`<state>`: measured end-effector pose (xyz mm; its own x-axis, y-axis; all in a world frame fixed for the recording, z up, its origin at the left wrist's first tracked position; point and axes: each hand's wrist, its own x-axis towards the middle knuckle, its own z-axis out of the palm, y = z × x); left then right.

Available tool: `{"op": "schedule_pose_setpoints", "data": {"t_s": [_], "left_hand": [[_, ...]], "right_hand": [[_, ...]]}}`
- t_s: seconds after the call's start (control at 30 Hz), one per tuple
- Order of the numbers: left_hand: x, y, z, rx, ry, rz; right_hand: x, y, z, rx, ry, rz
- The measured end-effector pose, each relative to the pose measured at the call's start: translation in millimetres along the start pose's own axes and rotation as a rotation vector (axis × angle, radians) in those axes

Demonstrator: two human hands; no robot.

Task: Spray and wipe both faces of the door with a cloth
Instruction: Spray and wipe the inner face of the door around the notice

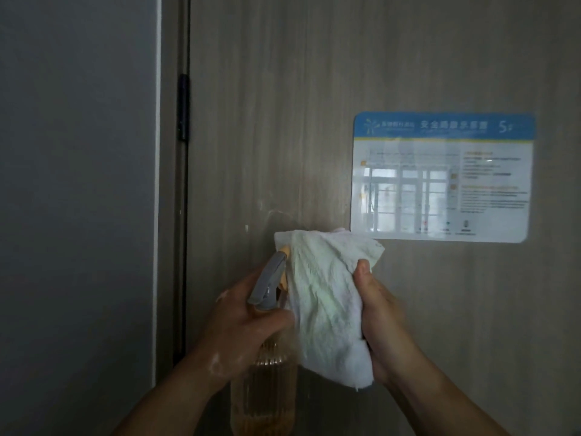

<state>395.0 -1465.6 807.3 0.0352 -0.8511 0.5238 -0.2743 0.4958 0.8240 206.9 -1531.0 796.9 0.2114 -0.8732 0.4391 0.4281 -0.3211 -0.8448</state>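
While glare blurs the placard's (pixel 440 177) small print, I count one placard on the door (pixel 283 121), one hinge (pixel 183 107) far left of it, one cloth (pixel 323 294) and one spray bottle (pixel 264 382). Just below the placard's lower-left corner, the right hand (pixel 380 316) clutches the cloth, which hides its fingers and the nozzle tip. Further left, the left hand (pixel 248 328) grips the bottle's neck, base cut off.

dim, flat light. plain grey wall (pixel 78 184) fills the left, ending in a pale vertical edge (pixel 156 184). beside it a brown frame (pixel 168 215) with a dark hinge (pixel 183 107). glossy blue-headed notice (pixel 440 177) fixed flat on the wood-grain door (pixel 267 121), right of centre, mirroring bright window panes; text too blurred to read
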Motion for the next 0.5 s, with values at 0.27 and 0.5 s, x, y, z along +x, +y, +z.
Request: {"op": "schedule_pose_setpoints", "data": {"t_s": [0.27, 0.5], "left_hand": [[2, 2, 5, -0.1, -0.037, 0.0], [3, 5, 0, -0.122, -0.08, 0.012]], "right_hand": [[-3, 0, 10, -0.181, -0.044, -0.125], [-4, -5, 12, -0.22, -0.094, -0.188]]}}
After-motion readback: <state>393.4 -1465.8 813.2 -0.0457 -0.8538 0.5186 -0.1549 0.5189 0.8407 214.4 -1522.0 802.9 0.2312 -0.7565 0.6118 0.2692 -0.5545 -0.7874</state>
